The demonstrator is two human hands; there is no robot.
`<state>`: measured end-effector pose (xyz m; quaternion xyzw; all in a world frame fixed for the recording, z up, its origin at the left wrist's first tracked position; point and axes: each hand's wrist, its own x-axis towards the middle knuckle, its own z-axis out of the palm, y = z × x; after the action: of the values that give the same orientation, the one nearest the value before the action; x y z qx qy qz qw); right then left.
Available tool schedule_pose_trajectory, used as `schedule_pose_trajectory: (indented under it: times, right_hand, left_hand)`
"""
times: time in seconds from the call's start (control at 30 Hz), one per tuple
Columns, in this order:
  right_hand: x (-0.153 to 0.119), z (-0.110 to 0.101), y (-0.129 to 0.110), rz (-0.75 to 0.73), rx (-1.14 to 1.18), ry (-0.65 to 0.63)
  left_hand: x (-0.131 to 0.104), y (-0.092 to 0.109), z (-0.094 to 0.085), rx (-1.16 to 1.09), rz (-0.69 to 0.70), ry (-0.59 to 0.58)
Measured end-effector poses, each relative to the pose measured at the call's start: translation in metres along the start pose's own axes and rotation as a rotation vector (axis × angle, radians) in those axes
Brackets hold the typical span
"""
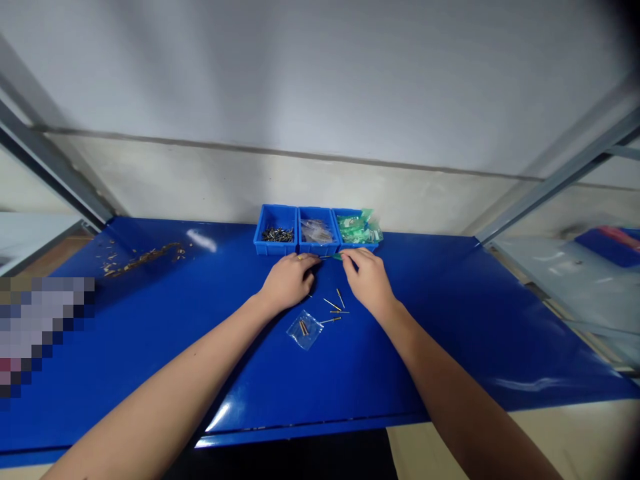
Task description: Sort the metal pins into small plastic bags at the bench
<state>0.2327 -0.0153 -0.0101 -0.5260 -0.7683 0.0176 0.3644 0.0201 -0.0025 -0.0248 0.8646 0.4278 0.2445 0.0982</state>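
My right hand (368, 273) is closed in a pinch on a thin green piece (337, 256) with a pale slim end pointing left; its kind does not show clearly. Close by on the left, my left hand (289, 279) has its fingers bent together at that slim end, and whatever they hold is hidden. Below the hands, on the blue table, lie several gold-coloured blind rivets (340, 298) with thin pins. A small clear plastic bag (305, 330) beside them has a few gold-brown pieces on or in it; I cannot tell which.
Behind my hands stand three blue bins: one with many small metal pieces (278, 235), one with clear bags (317, 231), one with green bags (353, 228). Wood-like scraps (143, 259) lie at the table's (480, 320) left. Metal posts flank the table before a wall.
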Motion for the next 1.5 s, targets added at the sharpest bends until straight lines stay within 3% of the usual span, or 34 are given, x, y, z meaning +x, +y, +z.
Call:
schedule_pose_trajectory:
  times: [0.2,0.57,0.67,0.83,0.97,1.1,1.2,1.3,1.37,1.5]
  right_hand:
    - [0.0,0.004,0.009,0.009,-0.048,0.047]
    - [0.002,0.012,0.003,-0.028,0.066,-0.068]
    - [0.002,0.008,-0.001,-0.007,0.141,-0.087]
    - [-0.001,0.007,-0.001,0.069,0.351,-0.136]
    - [-0.001,0.003,0.004,0.135,0.342,-0.044]
    - [0.003,-0.007,0.008,0.094,0.191,-0.04]
    - [0.005,-0.014,0.009,0.072,0.144,-0.111]
    - [0.003,-0.018,0.007,0.049,0.137,-0.222]
    - [0.001,-0.022,0.004,0.016,0.153,-0.313]
    - [-0.002,-0.034,0.001,-0.003,0.184,-0.535]
  left_hand:
    - [0.0,0.001,-0.001,-0.007,-0.019,-0.008]
    - [0.0,0.0,0.0,-0.058,0.003,0.016]
    - [-0.001,0.0,0.0,-0.117,-0.04,0.079]
    - [-0.001,0.0,-0.003,-0.276,-0.21,0.291]
    - [0.0,0.004,-0.013,-0.324,-0.275,0.3]
    - [-0.004,0.009,-0.035,-0.031,-0.274,0.17]
    - [-0.015,0.004,-0.059,0.092,-0.327,-0.092]
    - [-0.029,-0.004,-0.078,-0.038,-0.207,-0.417]
    - [-0.035,-0.006,-0.087,-0.112,-0.213,-0.548]
    - [-0.035,0.003,-0.089,-0.198,-0.394,-0.615]
